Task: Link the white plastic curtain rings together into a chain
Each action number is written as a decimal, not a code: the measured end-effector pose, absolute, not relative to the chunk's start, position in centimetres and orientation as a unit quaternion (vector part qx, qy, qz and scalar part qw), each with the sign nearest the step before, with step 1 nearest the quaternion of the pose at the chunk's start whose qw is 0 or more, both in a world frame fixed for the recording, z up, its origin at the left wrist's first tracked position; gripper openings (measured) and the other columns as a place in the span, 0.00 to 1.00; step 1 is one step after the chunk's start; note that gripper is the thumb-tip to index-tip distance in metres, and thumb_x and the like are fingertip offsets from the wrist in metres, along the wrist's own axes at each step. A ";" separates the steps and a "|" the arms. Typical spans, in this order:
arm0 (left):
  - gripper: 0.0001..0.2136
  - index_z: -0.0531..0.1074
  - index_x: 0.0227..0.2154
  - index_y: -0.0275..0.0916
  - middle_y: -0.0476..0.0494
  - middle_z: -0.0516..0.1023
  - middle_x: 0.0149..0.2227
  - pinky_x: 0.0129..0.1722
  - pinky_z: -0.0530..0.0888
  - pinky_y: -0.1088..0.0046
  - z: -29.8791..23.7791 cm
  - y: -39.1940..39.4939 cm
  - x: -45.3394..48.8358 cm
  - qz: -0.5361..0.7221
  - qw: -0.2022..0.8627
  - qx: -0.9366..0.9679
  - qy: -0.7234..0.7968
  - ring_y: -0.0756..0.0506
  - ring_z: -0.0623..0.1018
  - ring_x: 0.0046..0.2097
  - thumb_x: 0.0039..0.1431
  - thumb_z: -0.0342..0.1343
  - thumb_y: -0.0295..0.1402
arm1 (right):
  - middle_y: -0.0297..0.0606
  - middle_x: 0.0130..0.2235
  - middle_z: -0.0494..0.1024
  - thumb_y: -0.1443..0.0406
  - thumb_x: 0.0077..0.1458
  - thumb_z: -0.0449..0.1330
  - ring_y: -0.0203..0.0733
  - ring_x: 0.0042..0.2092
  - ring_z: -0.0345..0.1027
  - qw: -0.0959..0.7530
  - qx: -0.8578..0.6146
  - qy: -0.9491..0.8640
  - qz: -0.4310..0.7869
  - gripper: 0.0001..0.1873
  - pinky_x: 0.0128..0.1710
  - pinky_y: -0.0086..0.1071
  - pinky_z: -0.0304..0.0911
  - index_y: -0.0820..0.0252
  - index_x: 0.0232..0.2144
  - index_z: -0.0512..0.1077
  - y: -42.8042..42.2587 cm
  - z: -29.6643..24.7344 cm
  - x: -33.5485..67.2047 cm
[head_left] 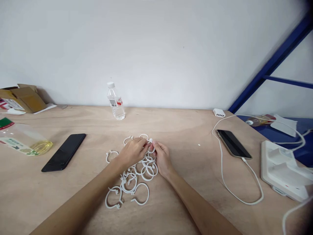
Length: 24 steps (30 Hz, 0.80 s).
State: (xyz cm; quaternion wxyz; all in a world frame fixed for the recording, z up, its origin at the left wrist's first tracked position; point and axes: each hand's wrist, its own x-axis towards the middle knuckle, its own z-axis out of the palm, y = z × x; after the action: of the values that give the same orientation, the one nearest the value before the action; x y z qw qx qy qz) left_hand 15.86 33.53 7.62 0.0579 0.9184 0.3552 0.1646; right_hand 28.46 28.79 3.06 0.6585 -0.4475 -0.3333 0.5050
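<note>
Both my hands meet over a loose pile of white plastic curtain rings (pixel 147 173). Between their fingertips is one white curtain ring (pixel 151 140), its clasp end showing above my fingers and the rest partly covered. My left hand (pixel 133 150) is closed on it from the left, with fingers bent. From the right, my right hand (pixel 163 158) pinches the same ring with thumb and fingers. Several rings lie under and around my hands, some overlapping. An open ring (pixel 148 193) and another ring (pixel 106 199) lie nearest me, between my forearms.
A water bottle (pixel 115 101) stands by the wall. To the left are a black phone (pixel 65 152), an oil bottle (pixel 23 138) lying down and a cardboard box (pixel 26 98). On the right, a phone (pixel 234 143) on a white cable lies near a white charging station (pixel 278 166).
</note>
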 end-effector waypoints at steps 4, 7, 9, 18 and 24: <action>0.11 0.69 0.27 0.38 0.44 0.75 0.28 0.33 0.66 0.72 8.4 34.1 15.9 0.155 0.091 0.912 0.369 0.46 0.74 0.31 0.62 0.45 0.31 | 0.25 0.16 0.54 0.50 0.50 0.59 0.30 0.19 0.44 0.631 -0.462 -0.369 0.503 0.20 0.18 0.27 0.41 0.59 0.19 0.63 28.3 3.6 28.4; 0.12 0.70 0.24 0.38 0.43 0.76 0.27 0.32 0.65 0.73 8.6 34.5 16.1 0.148 0.117 0.907 0.376 0.47 0.74 0.30 0.60 0.45 0.30 | 0.26 0.17 0.56 0.49 0.50 0.59 0.31 0.20 0.45 0.633 -0.475 -0.380 0.479 0.21 0.18 0.27 0.42 0.59 0.19 0.64 28.3 3.5 28.4; 0.12 0.70 0.22 0.38 0.43 0.76 0.26 0.30 0.65 0.74 8.5 34.7 16.3 0.148 0.126 0.904 0.380 0.48 0.73 0.28 0.59 0.46 0.29 | 0.26 0.17 0.56 0.49 0.49 0.59 0.31 0.20 0.46 0.634 -0.477 -0.380 0.475 0.21 0.19 0.27 0.43 0.59 0.20 0.64 28.4 3.3 28.4; 0.16 0.71 0.19 0.35 0.42 0.75 0.21 0.26 0.60 0.74 8.4 35.2 15.9 0.173 0.123 0.886 0.412 0.51 0.69 0.23 0.60 0.46 0.29 | 0.31 0.24 0.64 0.55 0.55 0.55 0.35 0.26 0.55 0.619 -0.466 -0.481 0.410 0.17 0.26 0.28 0.52 0.59 0.20 0.66 28.0 4.2 28.5; 0.13 0.75 0.25 0.37 0.45 0.75 0.25 0.32 0.66 0.75 8.6 34.3 13.5 0.219 0.136 0.906 0.336 0.50 0.72 0.29 0.61 0.49 0.32 | 0.34 0.26 0.69 0.59 0.55 0.57 0.38 0.31 0.62 0.625 -0.478 -0.510 0.349 0.14 0.33 0.30 0.57 0.59 0.21 0.71 27.6 4.7 28.2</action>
State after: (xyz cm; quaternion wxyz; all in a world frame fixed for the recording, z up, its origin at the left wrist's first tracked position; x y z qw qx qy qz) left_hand 13.49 34.27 8.58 0.1362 0.9057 0.3362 0.2192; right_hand 28.16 27.61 4.67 0.6247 -0.4781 -0.5096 0.3486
